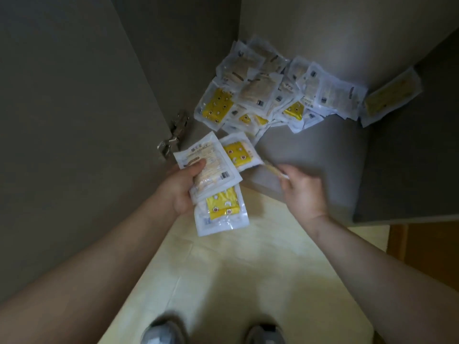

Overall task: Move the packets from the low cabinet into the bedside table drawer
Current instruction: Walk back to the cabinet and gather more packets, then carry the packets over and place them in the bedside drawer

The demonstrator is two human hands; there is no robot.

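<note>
Packets in hand (pixel 211 175): three, fanned; one beige-printed on top, two yellow beneath.
Left hand (pixel 182 188): fingers closed round the fan, thumb pressed on the top packet.
Right hand (pixel 301 188): blurred; fingertips pinched on the edge of a thin packet (pixel 273 168) just beside the fan.
Loose pile (pixel 270 93): heaped at the back corner of the cabinet shelf (pixel 313 155), spilling toward the right wall.
Cabinet door (pixel 67 115): open at left, metal hinge (pixel 173 136) showing.
Floor (pixel 236 274): pale tile; shoes (pixel 164 330) at bottom edge.
</note>
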